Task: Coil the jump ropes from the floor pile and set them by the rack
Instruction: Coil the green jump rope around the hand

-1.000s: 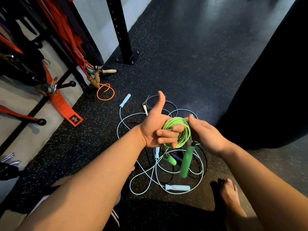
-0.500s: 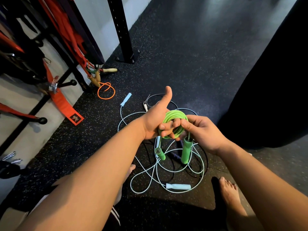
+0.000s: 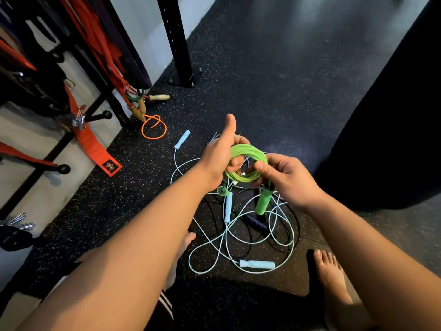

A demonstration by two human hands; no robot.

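Gripping one green rope, left hand, right hand

Open floor runs far and centre between the rack post on the left and a dark bag on the right; a tangle of ropes covers the near floor.

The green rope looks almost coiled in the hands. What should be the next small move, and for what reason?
Probably pass the hanging green handle around the ring to lock the coil. The left hand grips the green jump rope, already wound into a tight ring. The right hand pinches it just above that handle, which dangles loose and could let the coil unwind.
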